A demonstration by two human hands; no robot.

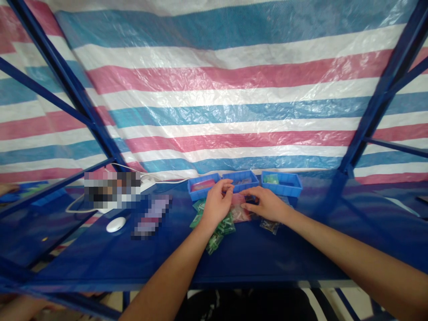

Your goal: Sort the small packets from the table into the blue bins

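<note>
We have flat pink plastic packets [240,215] between our curled left hand [217,203] and bent right hand [268,204], presumably for easy reach; whether either grips, we cannot tell

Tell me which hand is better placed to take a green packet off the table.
Probably the left hand: it is right by the green packets, while the right hand is farther off, beside the pink packet.
</note>
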